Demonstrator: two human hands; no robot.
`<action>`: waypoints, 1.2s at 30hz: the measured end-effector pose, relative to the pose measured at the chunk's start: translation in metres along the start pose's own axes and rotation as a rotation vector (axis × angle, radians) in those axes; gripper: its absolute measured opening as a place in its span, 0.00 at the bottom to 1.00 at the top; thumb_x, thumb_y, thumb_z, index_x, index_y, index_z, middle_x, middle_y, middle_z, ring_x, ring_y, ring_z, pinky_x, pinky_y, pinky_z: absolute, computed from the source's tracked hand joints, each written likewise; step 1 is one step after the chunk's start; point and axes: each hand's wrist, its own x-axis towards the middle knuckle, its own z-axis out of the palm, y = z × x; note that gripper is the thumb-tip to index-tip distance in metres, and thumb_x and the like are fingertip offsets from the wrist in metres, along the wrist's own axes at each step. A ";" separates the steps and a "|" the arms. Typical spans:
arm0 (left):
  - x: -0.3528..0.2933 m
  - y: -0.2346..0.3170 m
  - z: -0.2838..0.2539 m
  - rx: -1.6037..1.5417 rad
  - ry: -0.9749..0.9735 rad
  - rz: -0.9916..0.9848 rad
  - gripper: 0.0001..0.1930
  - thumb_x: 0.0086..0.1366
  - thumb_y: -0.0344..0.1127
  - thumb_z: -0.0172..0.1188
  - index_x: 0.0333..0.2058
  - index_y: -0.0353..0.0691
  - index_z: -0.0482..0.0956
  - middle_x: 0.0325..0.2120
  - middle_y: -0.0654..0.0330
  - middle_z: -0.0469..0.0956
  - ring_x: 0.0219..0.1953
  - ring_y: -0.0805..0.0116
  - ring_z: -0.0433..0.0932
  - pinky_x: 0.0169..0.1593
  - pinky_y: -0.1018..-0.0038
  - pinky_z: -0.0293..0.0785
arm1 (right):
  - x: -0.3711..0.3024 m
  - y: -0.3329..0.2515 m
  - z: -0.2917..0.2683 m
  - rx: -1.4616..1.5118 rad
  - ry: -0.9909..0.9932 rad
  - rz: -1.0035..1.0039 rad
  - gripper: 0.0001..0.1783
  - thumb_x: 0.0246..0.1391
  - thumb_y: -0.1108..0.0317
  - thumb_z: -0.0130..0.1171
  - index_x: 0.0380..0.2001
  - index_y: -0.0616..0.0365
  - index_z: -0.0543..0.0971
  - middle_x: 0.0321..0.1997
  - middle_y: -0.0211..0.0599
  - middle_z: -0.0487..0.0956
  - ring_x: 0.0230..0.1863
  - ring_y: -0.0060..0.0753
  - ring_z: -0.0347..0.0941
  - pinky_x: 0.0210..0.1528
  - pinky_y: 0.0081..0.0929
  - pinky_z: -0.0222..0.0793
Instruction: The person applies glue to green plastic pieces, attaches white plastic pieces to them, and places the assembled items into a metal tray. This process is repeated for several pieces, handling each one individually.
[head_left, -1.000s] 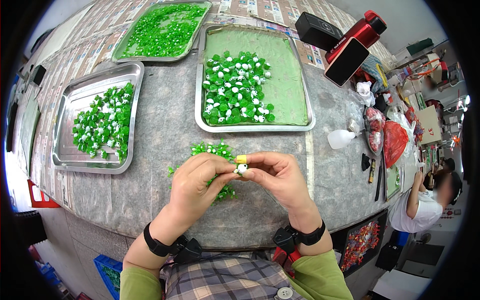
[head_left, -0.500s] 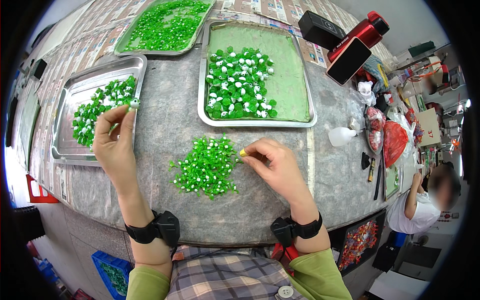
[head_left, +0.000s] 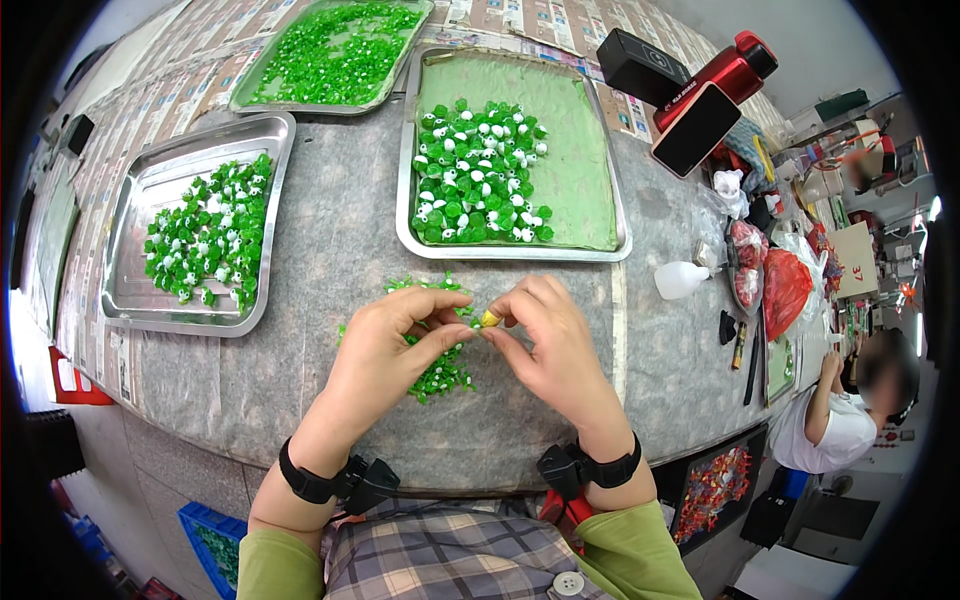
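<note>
My left hand (head_left: pixel 385 345) and my right hand (head_left: pixel 548 345) meet above a pile of small green pieces with white spots (head_left: pixel 440 380), partly hidden by the left hand. Thumbs and forefingers are pinched together around a tiny green piece (head_left: pixel 477 324), mostly covered by the fingertips. Something small and yellow (head_left: pixel 490 318) sits at the right forefinger's tip; whether it is worn or held I cannot tell. Beyond the hands, a metal tray lined in green (head_left: pixel 585 180) bears green faceted beads and white balls with dark dots (head_left: pixel 475 180).
To the left, a metal tray (head_left: pixel 125 270) holds green-and-white pieces (head_left: pixel 210 230); another tray (head_left: pixel 245 95) of green pieces lies farther back. At right are a phone (head_left: pixel 697 130), a red bottle (head_left: pixel 730 75), a black box (head_left: pixel 640 65), and a white squeeze bottle (head_left: pixel 682 279). A co-worker (head_left: pixel 825 425) sits far right.
My left hand has moved from the left tray, where it pinched a green-and-white piece, to the pile and now meets the right hand. That piece is no longer visible in it.
</note>
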 end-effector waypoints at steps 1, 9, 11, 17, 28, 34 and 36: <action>0.000 -0.002 0.004 -0.101 -0.056 -0.073 0.07 0.49 0.27 0.57 0.29 0.35 0.74 0.23 0.63 0.73 0.25 0.79 0.70 0.28 0.84 0.66 | 0.000 -0.003 -0.002 -0.024 -0.006 -0.063 0.09 0.36 0.71 0.57 0.22 0.60 0.69 0.23 0.37 0.66 0.30 0.39 0.62 0.31 0.29 0.60; 0.001 0.001 -0.005 -0.604 -0.020 -0.181 0.06 0.52 0.26 0.54 0.30 0.32 0.72 0.23 0.57 0.74 0.26 0.75 0.74 0.31 0.83 0.71 | -0.023 0.030 -0.079 0.217 1.077 0.173 0.11 0.45 0.75 0.52 0.34 0.63 0.69 0.30 0.31 0.70 0.31 0.20 0.64 0.35 0.16 0.61; 0.001 0.004 -0.006 -0.633 -0.016 -0.194 0.06 0.51 0.25 0.54 0.30 0.32 0.72 0.23 0.57 0.74 0.26 0.73 0.74 0.30 0.82 0.72 | -0.039 0.064 -0.101 0.106 1.176 0.215 0.15 0.45 0.73 0.53 0.38 0.63 0.66 0.33 0.32 0.69 0.33 0.19 0.62 0.38 0.16 0.60; 0.000 0.000 -0.003 -0.657 -0.010 -0.190 0.06 0.51 0.25 0.55 0.29 0.32 0.73 0.23 0.56 0.75 0.26 0.72 0.74 0.30 0.80 0.73 | -0.068 0.144 -0.091 0.233 0.723 0.602 0.25 0.37 0.67 0.61 0.40 0.64 0.66 0.40 0.37 0.69 0.41 0.23 0.63 0.39 0.19 0.59; -0.001 -0.003 -0.003 -0.877 -0.080 -0.346 0.07 0.52 0.27 0.54 0.31 0.34 0.73 0.25 0.58 0.74 0.26 0.74 0.74 0.30 0.80 0.73 | -0.023 0.037 -0.077 0.531 0.614 0.270 0.21 0.46 0.62 0.53 0.41 0.65 0.65 0.39 0.39 0.71 0.33 0.20 0.66 0.34 0.17 0.62; 0.001 -0.011 -0.005 -1.087 -0.132 -0.368 0.06 0.53 0.28 0.53 0.31 0.36 0.71 0.24 0.59 0.74 0.26 0.73 0.74 0.30 0.80 0.73 | -0.013 -0.012 -0.056 0.604 0.663 0.071 0.29 0.30 0.55 0.66 0.32 0.62 0.67 0.27 0.28 0.68 0.30 0.17 0.66 0.33 0.14 0.62; 0.001 -0.013 -0.004 -1.120 -0.141 -0.360 0.06 0.53 0.28 0.53 0.31 0.36 0.71 0.24 0.60 0.73 0.25 0.73 0.74 0.30 0.80 0.73 | -0.009 -0.028 -0.047 0.637 0.720 0.116 0.31 0.25 0.53 0.68 0.30 0.61 0.67 0.26 0.26 0.67 0.28 0.16 0.65 0.30 0.13 0.62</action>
